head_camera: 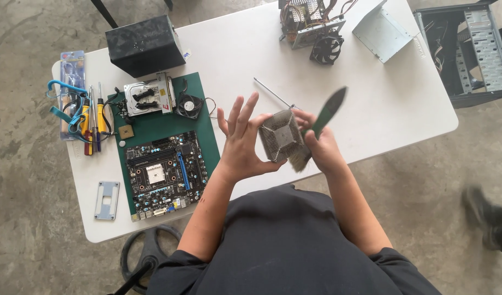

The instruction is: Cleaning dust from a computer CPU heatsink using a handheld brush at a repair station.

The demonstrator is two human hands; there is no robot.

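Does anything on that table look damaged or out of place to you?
Nothing looks damaged. The left hand holds a finned heatsink in the air and the right hand a green-handled brush, blurred. A loose chip lies off the motherboard on the green mat, and parts sit scattered on the white table.

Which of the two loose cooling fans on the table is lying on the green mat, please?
The small black fan beside the hard drive lies on the green mat. The larger fan sits off the mat, on the white table.
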